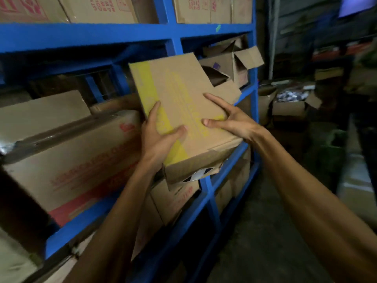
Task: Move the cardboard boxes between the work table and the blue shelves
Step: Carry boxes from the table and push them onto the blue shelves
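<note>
1. The yellow-printed box [179, 111] sits tilted at the front edge of the blue shelves [102, 34], its near end overhanging the middle shelf.
2. The left hand [158, 135] grips its left edge; the right hand [228, 121] presses on top, fingers spread.
3. That flat right hand could slip, I judge.
4. The box's torn lower corner may snag the shelves' upright or spill contents.

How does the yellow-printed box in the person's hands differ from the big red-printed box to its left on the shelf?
The yellow-printed box is smaller and tilted, held by the left hand and right hand at the shelf front; the red-printed box is larger and sits on the shelf untouched. The first carries a yellow band and lettering, the second red lettering plus shiny tape along its top. Both are brown cardboard.
</note>
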